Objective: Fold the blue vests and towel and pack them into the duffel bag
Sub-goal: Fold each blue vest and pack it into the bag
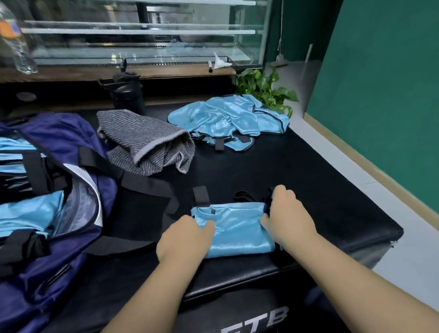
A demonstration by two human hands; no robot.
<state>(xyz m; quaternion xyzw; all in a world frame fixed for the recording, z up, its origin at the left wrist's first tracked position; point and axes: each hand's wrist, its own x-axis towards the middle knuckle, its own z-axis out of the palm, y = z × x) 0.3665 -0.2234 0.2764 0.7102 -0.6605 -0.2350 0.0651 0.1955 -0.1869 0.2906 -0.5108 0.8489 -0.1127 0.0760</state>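
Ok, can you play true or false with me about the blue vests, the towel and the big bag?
1. Both hands are on one folded blue vest. True: the left hand grips its left edge and the right hand its right edge.
2. The grey towel is already in the duffel bag. False: it lies crumpled on the black surface beside the bag.
3. The duffel bag is zipped shut. False: it is open, with blue fabric showing inside.
4. A heap of unfolded blue vests lies near the green plant. True.
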